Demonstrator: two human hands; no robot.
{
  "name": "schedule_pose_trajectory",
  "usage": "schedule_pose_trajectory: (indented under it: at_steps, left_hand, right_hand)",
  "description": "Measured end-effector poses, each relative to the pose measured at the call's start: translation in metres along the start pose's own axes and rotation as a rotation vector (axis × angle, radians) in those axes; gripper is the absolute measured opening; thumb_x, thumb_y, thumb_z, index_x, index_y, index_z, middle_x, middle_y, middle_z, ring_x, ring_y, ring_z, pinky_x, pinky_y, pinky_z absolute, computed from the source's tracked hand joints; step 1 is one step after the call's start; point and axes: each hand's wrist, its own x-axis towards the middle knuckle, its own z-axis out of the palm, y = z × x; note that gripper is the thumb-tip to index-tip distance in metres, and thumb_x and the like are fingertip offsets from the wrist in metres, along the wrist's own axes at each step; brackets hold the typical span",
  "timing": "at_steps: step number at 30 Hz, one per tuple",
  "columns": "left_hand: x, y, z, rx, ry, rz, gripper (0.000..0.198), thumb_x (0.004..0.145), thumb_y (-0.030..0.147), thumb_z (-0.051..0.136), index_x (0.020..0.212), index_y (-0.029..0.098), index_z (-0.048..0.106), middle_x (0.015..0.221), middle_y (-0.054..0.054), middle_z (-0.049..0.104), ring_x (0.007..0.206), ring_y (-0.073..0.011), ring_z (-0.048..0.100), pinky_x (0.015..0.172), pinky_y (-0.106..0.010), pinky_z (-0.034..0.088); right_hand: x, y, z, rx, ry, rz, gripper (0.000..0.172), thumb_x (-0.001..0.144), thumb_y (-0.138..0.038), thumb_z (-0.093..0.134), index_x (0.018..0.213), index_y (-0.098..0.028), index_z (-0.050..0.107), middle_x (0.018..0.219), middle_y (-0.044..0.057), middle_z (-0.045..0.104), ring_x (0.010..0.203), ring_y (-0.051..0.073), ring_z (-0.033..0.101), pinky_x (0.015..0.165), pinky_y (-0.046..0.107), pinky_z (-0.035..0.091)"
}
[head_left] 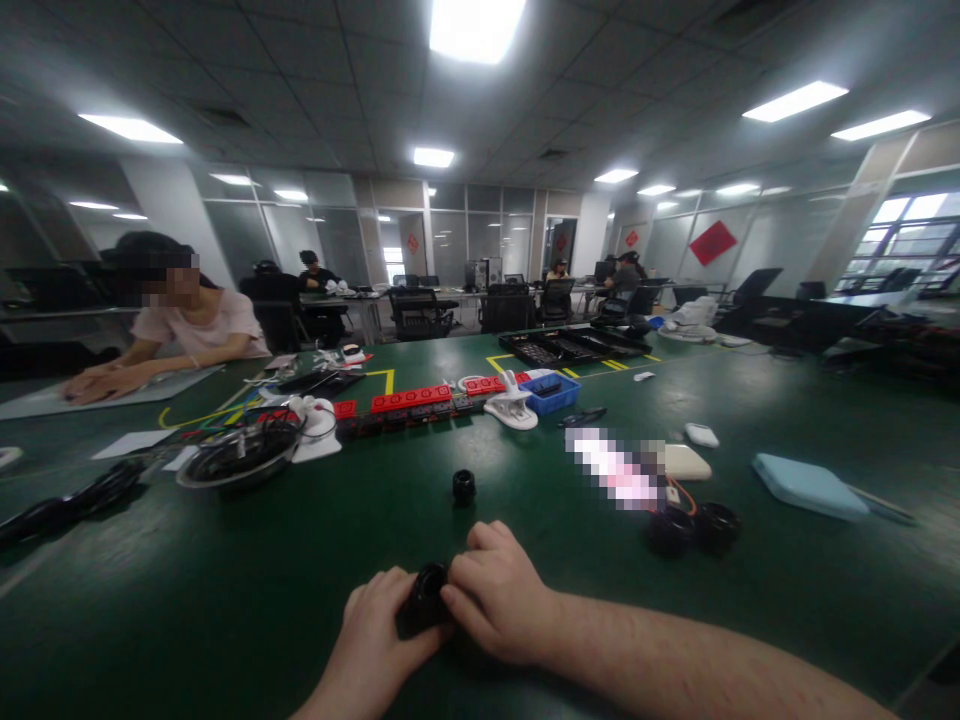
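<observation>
A black hollow round part (429,592) is held low over the near side of the green table (285,580), its open end tilted up. My left hand (379,635) wraps its left side, with the thumb underneath. My right hand (499,595) is closed against the right of its rim, the fingertips pressed to it; part of their grip is hidden. Just beyond my hands, a smaller black ribbed cylinder (463,487) stands on the table. To the right lie two black round parts (671,530), with orange wire beside them.
A metal bowl (238,460) holds dark items at left. Red blocks (411,399), a white stand (513,408) and a blue bin (551,394) line the middle. A light-blue case (808,486) lies right. A person (191,310) sits at the far left.
</observation>
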Motion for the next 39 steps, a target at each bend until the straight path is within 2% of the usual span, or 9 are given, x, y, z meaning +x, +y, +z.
schedule_pose_trajectory:
  at_steps: [15, 22, 29, 34, 39]
  left_hand:
    - [0.001, -0.002, 0.003, 0.023, 0.015, 0.01, 0.024, 0.067, 0.043, 0.061, 0.073, 0.02, 0.058, 0.075, 0.001, 0.056, 0.076, -0.0194, 0.052, 0.068, -0.029, 0.034]
    - [0.0, -0.001, 0.003, 0.022, 0.011, 0.017, 0.023, 0.069, 0.043, 0.059, 0.072, 0.02, 0.057, 0.076, 0.001, 0.057, 0.076, -0.0194, 0.052, 0.069, -0.029, 0.033]
    - [-0.001, 0.002, 0.0, 0.015, -0.021, 0.001, 0.017, 0.068, 0.037, 0.058, 0.075, 0.021, 0.058, 0.08, 0.0, 0.059, 0.08, -0.0201, 0.052, 0.072, -0.03, 0.034]
    - [-0.001, 0.005, -0.003, 0.027, -0.047, -0.026, 0.012, 0.067, 0.028, 0.056, 0.075, 0.02, 0.058, 0.082, -0.001, 0.058, 0.081, -0.0205, 0.051, 0.073, -0.03, 0.035]
    - [0.0, 0.006, -0.003, 0.038, -0.065, -0.035, 0.01, 0.065, 0.023, 0.055, 0.075, 0.02, 0.058, 0.081, 0.0, 0.058, 0.08, -0.0194, 0.051, 0.073, -0.029, 0.035]
  right_hand:
    - [0.003, -0.001, -0.004, -0.004, -0.011, 0.092, 0.015, 0.081, -0.027, 0.044, 0.072, -0.017, 0.051, 0.067, 0.002, 0.054, 0.07, 0.017, 0.039, 0.065, 0.031, 0.026]
    - [0.004, -0.004, -0.008, -0.013, -0.082, 0.106, 0.018, 0.082, -0.033, 0.045, 0.08, -0.017, 0.053, 0.075, 0.003, 0.058, 0.074, 0.018, 0.04, 0.067, 0.032, 0.028]
    - [0.005, -0.007, -0.008, -0.026, -0.153, 0.134, 0.032, 0.078, -0.049, 0.051, 0.083, -0.017, 0.053, 0.08, 0.003, 0.057, 0.076, 0.018, 0.042, 0.068, 0.032, 0.029]
    - [0.007, -0.009, -0.005, -0.034, -0.157, 0.161, 0.045, 0.068, -0.06, 0.057, 0.08, -0.017, 0.052, 0.081, 0.002, 0.056, 0.077, 0.018, 0.043, 0.069, 0.032, 0.031]
    - [0.008, -0.011, -0.002, -0.013, -0.172, 0.19, 0.047, 0.065, -0.061, 0.059, 0.08, -0.017, 0.053, 0.082, 0.003, 0.055, 0.079, 0.019, 0.043, 0.071, 0.032, 0.031]
